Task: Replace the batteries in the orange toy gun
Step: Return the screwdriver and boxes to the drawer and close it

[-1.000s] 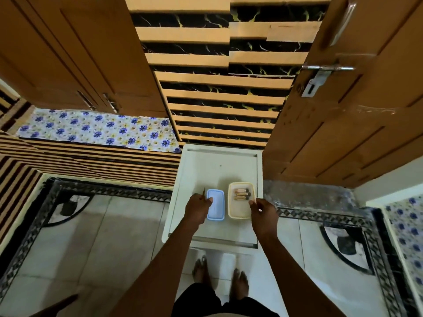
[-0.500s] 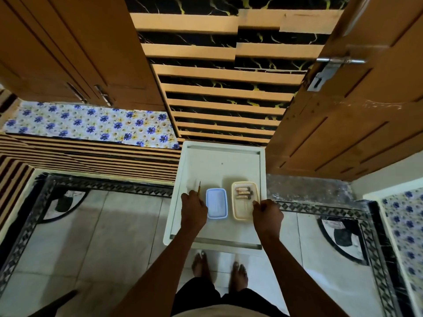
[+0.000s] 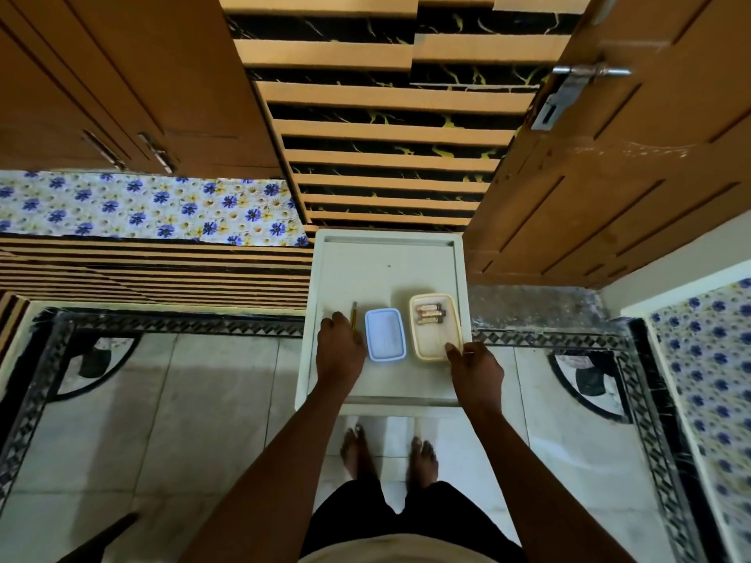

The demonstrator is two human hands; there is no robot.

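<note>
Left hand (image 3: 340,351) lowered onto the white worktop (image 3: 386,266), knuckles up, fingers curled down over the near end of a thin yellow-handled tool (image 3: 354,314), apparently a small screwdriver; whether gripping it or only resting on it, impossible to tell from above. Right hand (image 3: 475,369) at the near right corner of the cream tray (image 3: 435,351), thumb and fingers pinching its rim. Inside that tray, toward its far end, a small cluster of batteries (image 3: 430,313) lying side by side. Between the two hands, just beside the left one, a light blue lid or shallow box (image 3: 385,334), flat on the worktop, close to the cream tray but apart from it. No orange toy gun anywhere in view. Far half of the worktop bearing only a tiny dark speck. Beyond it, a wall of tan and black striped panels (image 3: 386,128); to the right, a wooden door (image 3: 634,164) with a metal latch; to the left, wooden cabinet doors (image 3: 122,75) above a blue-flowered surface (image 3: 142,209). Below, pale floor tiles (image 3: 183,420) with a black patterned border, and two bare feet (image 3: 388,455) near the worktop's edge.
</note>
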